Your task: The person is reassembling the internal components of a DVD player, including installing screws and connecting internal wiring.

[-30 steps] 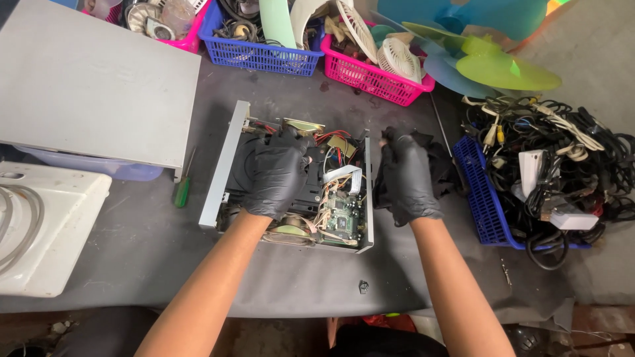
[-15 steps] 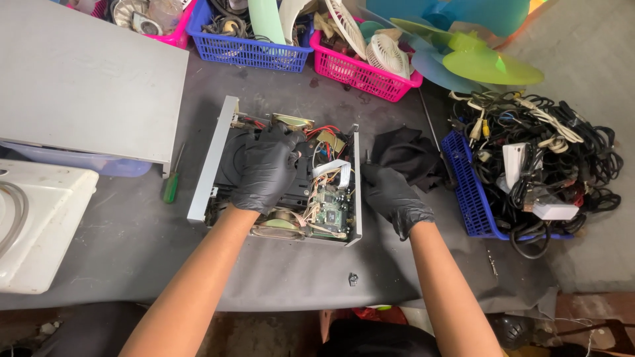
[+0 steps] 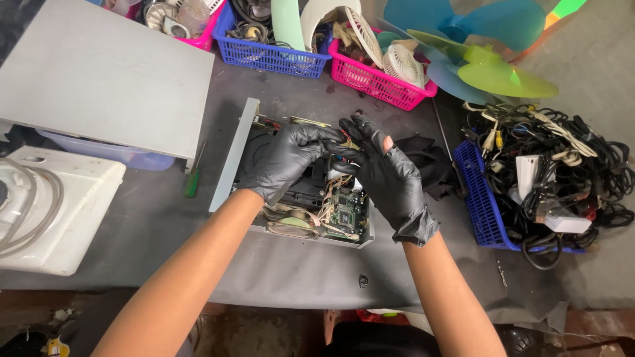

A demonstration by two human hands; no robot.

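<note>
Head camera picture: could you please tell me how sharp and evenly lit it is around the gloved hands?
Head view: soft, even light, no hard shadows; faint sheen on the black-gloved left hand and right hand; the green circuit board in the opened grey metal device case is sharp; edges bend slightly, as with a wide lens.

I see the opened grey player point(image 3: 301, 198) lying flat on the bench, lid off, green circuit board point(image 3: 345, 213) and wires exposed.

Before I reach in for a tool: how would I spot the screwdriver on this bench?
Start at the opened electronics chassis under both gloved hands. Look just left of its metal side panel, below the corner of the big grey lid. The screwdriver lies there on the dark mat, the only thing with a green handle.
</note>
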